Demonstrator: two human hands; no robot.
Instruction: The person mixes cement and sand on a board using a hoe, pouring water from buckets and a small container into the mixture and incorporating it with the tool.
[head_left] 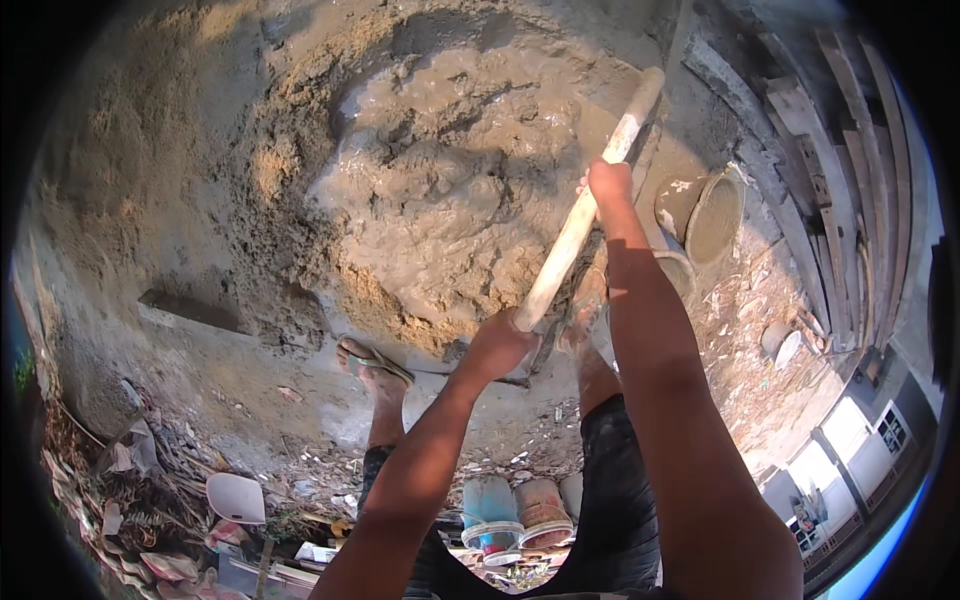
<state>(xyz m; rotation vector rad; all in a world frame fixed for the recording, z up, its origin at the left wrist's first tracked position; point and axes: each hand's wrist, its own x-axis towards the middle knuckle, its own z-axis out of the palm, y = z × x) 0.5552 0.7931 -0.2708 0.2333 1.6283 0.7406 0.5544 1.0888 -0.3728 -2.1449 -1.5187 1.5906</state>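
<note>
A pale, thick wooden pole (562, 252) slants across the front of me, its far end pointing up and to the right. My left hand (498, 348) is closed around its lower end. Farther up the pole, my right hand (608, 186) grips it with wrapped fingers. No tool head shows on the pole, so whether it is a tool's handle I cannot tell. Left of and beneath the pole spreads a large heap of wet grey-brown mortar (440, 200), lumpy and glistening, with drier sand around its edge.
Right of my right forearm, a mortar-smeared bucket (714, 218) lies tipped beside another bucket (676, 272). Long boards (850, 190) are stacked at the right. Several buckets (490, 510) stand between my legs. Debris (150, 540) and a white plastic piece (236, 498) lie lower left. My sandalled foot (375, 362) is near the heap.
</note>
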